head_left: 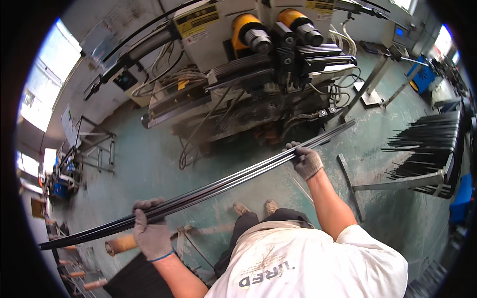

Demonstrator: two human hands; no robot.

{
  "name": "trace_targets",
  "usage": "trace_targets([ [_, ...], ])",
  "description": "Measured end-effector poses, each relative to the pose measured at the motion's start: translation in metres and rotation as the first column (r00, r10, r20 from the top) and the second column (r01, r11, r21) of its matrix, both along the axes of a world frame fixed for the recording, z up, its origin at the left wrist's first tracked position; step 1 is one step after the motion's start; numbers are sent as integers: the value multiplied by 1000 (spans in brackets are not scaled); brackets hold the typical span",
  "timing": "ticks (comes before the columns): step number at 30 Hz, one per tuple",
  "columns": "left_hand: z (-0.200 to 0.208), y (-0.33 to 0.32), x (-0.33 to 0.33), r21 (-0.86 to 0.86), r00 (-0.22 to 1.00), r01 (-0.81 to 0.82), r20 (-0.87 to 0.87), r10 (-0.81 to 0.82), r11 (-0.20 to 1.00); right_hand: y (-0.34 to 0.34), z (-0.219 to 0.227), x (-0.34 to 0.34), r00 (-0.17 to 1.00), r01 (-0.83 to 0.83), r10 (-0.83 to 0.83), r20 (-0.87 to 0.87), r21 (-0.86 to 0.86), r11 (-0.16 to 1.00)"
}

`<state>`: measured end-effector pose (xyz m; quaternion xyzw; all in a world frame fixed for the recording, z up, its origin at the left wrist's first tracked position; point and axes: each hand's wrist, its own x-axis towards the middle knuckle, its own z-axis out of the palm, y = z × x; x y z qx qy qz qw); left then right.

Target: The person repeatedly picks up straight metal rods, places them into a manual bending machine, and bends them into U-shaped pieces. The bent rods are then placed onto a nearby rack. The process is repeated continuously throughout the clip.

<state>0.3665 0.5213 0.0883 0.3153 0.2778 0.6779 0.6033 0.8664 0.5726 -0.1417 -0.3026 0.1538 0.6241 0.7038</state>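
A bundle of long, thin dark metal rods (223, 185) stretches across in front of me, its right end higher in the picture than its left. My left hand (151, 231), in a grey knit glove with a blue cuff edge, is closed around the bundle toward its left end. Farther right, my right hand (306, 161), gloved alike, grips the same rods with its fingers wrapped over them. Both ends of the bundle stick out past my hands. Beyond it stands a large machine (263, 64) with two orange-and-silver cylinders and black clamping blocks.
At the right, a metal rack (437, 179) holds many dark rods with ends pointing toward me. A metal stand (370, 82) rises beside the machine. Cables (186, 149) hang from its front. A brown roller (121, 244) lies below my left hand. Wheeled frames (99, 149) stand left.
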Motion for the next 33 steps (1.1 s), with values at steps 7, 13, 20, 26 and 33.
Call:
trace_targets([
  [7,25,95,-74,86,986,-164,-25,166,983,71,37,81,961,185,-212,175,158,970],
  [13,-54,201,-90,-63,963,-259,-96,252,964,165,98,64,911,217,-283,299,238,947],
  [20,-121,341,-57,-351,960,-180,143,242,919,272,134,66,939,128,-129,319,24,991],
  [26,-153,447,-14,-417,962,-89,199,186,905,343,123,100,879,210,-238,413,112,971],
  [33,-113,488,68,-593,990,25,127,63,805,385,128,116,790,191,-238,565,143,971],
])
